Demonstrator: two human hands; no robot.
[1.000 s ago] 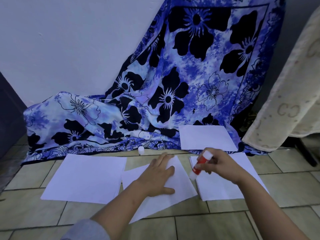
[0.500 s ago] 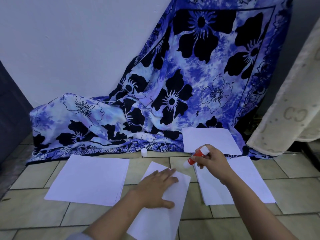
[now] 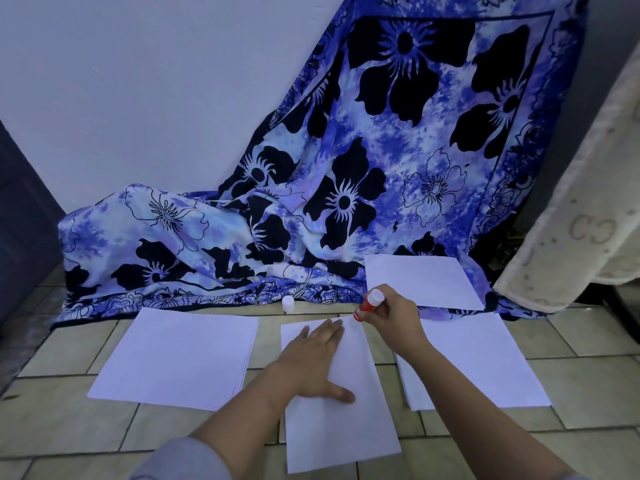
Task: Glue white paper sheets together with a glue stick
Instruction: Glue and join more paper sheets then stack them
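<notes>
Our glue stick (image 3: 367, 305), a short red tube with its white end turned up, stood tilted just right of the frame's centre. Its lower tip met the top right corner of the middle sheet (image 3: 346, 427), though blur kept us from telling whether it touched the paper. Our right hand (image 3: 394, 318) had its fingers curled round the tube. Our left hand (image 3: 313, 362) lay flat on the sheet's upper half, fingers straight and thumb spread. The sheet ran long toward the bottom of the frame, and narrow strips of bare floor (image 3: 62, 355) parted it from the left stack (image 3: 180, 355) and the right stack (image 3: 485, 368). The widest open tile lay at lower left and lower right. A small white cap (image 3: 288, 304) stood above the sheet, just beside the hem of the cloth (image 3: 346, 168). A far sheet (image 3: 422, 280) rested on that cloth at upper right. The paper was smooth and square-cornered, the tiles matt beige with dark joints, the cloth rumpled blue with black flowers.
</notes>
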